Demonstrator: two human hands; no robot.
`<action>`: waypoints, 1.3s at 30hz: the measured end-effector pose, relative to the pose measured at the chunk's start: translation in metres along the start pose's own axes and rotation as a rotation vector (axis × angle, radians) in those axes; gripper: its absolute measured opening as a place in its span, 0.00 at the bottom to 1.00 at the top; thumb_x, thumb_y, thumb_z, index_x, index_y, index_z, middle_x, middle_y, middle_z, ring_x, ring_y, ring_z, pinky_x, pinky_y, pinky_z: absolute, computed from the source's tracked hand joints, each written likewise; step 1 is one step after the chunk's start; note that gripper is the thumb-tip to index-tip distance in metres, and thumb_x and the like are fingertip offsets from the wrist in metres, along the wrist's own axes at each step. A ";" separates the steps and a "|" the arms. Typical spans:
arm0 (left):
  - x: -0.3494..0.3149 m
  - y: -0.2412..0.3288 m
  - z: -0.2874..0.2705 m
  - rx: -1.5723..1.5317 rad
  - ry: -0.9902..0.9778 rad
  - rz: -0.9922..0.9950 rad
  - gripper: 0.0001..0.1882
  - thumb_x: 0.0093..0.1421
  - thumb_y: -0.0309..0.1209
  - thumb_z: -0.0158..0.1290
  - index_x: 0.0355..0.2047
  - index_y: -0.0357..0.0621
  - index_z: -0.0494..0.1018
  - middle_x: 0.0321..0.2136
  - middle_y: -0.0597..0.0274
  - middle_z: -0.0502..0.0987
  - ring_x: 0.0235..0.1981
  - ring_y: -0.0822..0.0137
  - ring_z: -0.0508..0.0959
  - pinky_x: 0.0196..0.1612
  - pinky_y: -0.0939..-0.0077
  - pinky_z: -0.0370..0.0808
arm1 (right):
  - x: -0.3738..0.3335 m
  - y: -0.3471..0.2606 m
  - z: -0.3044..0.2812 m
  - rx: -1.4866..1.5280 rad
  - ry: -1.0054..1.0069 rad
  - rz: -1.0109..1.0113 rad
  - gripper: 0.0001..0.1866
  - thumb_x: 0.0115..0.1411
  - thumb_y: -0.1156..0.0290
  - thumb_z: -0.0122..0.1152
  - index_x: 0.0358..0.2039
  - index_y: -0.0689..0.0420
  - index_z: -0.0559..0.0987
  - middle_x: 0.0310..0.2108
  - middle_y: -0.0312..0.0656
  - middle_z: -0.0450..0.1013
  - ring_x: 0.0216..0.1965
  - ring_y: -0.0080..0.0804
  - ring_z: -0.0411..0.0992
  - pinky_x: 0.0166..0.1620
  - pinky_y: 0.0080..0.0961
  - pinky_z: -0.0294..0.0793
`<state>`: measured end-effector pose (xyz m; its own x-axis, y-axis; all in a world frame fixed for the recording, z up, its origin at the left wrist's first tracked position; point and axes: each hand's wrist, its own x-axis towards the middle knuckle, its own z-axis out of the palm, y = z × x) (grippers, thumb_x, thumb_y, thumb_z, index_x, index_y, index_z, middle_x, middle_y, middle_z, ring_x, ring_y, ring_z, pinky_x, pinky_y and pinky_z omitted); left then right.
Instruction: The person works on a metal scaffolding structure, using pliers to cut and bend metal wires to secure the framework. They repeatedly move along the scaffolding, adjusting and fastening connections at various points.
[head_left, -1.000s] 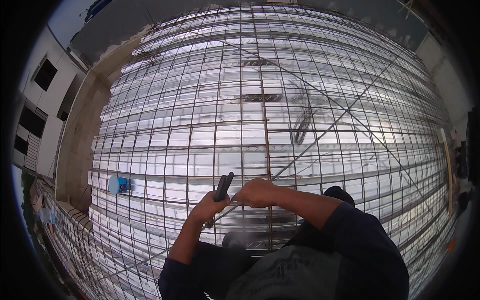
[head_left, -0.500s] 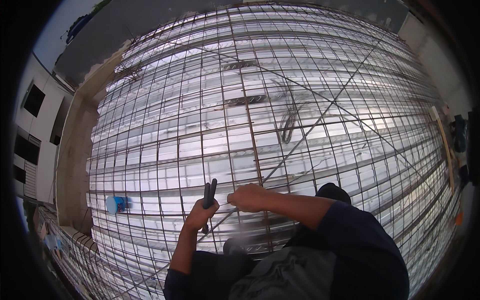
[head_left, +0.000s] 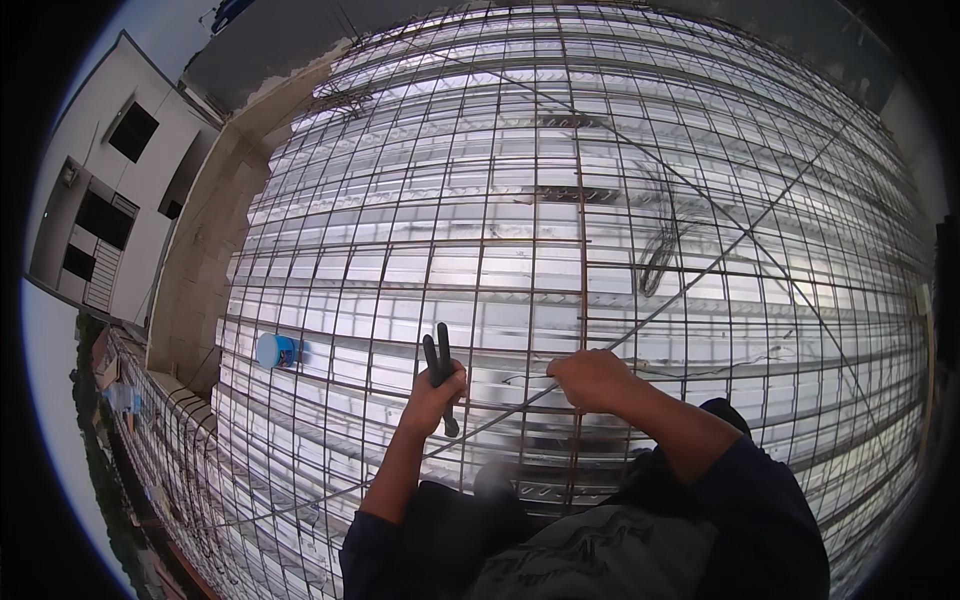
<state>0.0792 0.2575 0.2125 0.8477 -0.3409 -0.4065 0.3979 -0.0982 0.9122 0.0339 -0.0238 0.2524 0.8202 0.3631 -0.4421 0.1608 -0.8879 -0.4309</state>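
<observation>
My left hand [head_left: 434, 402] is closed round a pair of pincers [head_left: 437, 362], whose two dark handles point up and whose metal head comes out below the fist. Right of it, my right hand [head_left: 592, 381] is closed, with fingertips pinched on a thin wire [head_left: 515, 378] that reaches toward the left hand. Both hands are over a mesh of steel reinforcing bars [head_left: 584, 265]. A diagonal bar [head_left: 690, 281] passes under the right hand.
Beneath the mesh lies shiny ribbed metal decking [head_left: 480, 325]. A blue bucket [head_left: 277, 351] sits at the left. Loose coiled wire [head_left: 655, 262] lies on the mesh ahead. A concrete edge beam [head_left: 195, 285] borders the left side, with a white building [head_left: 125, 190] beyond.
My view has turned, so the mesh and bucket appear shifted. My right hand has moved away from the left, widening the gap; the pincers stay in the left hand.
</observation>
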 end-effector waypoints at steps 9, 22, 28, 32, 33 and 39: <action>0.001 0.130 0.025 0.240 0.058 0.058 0.10 0.58 0.33 0.56 0.37 0.42 0.71 0.19 0.71 0.67 0.23 0.77 0.65 0.28 0.79 0.63 | -0.028 -0.009 0.002 0.213 0.094 0.143 0.15 0.61 0.64 0.45 0.42 0.52 0.78 0.34 0.49 0.77 0.38 0.51 0.75 0.43 0.47 0.73; -0.135 0.147 0.013 1.011 0.013 -0.363 0.23 0.52 0.41 0.54 0.45 0.41 0.69 0.38 0.46 0.77 0.44 0.47 0.76 0.45 0.55 0.72 | -0.397 0.181 0.085 -0.337 -0.262 0.223 0.11 0.54 0.68 0.52 0.22 0.55 0.81 0.24 0.42 0.78 0.26 0.41 0.77 0.30 0.39 0.77; -0.387 0.158 -0.038 1.028 -0.013 -0.945 0.19 0.49 0.36 0.52 0.40 0.38 0.74 0.38 0.44 0.78 0.44 0.49 0.77 0.48 0.58 0.74 | -0.633 0.121 0.019 0.920 -0.252 1.275 0.10 0.56 0.66 0.59 0.30 0.59 0.80 0.18 0.41 0.73 0.15 0.29 0.70 0.16 0.27 0.67; -0.491 0.208 -0.015 0.924 0.022 -1.168 0.19 0.49 0.35 0.54 0.40 0.38 0.76 0.32 0.48 0.80 0.36 0.51 0.81 0.41 0.59 0.78 | -0.629 0.081 -0.048 0.926 -0.211 0.860 0.10 0.55 0.65 0.59 0.30 0.60 0.79 0.15 0.40 0.69 0.13 0.28 0.65 0.14 0.28 0.62; -0.503 0.225 -0.004 0.802 0.069 -1.256 0.19 0.49 0.35 0.55 0.40 0.38 0.76 0.30 0.50 0.79 0.33 0.54 0.81 0.37 0.59 0.79 | -0.627 0.079 -0.054 0.903 -0.178 0.750 0.10 0.55 0.65 0.59 0.30 0.60 0.78 0.15 0.39 0.68 0.12 0.28 0.64 0.14 0.28 0.61; -0.589 0.205 0.061 0.200 0.394 -1.227 0.17 0.49 0.36 0.59 0.35 0.41 0.69 0.21 0.61 0.70 0.19 0.65 0.72 0.20 0.64 0.74 | -0.481 0.059 -0.177 0.969 -0.141 0.852 0.14 0.56 0.67 0.54 0.40 0.61 0.77 0.13 0.34 0.65 0.10 0.21 0.60 0.12 0.21 0.56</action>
<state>-0.3597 0.3810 0.6420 0.0302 0.3619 -0.9317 0.9513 -0.2965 -0.0844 -0.2543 -0.3012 0.5792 0.3931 -0.1319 -0.9100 -0.8883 -0.3101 -0.3388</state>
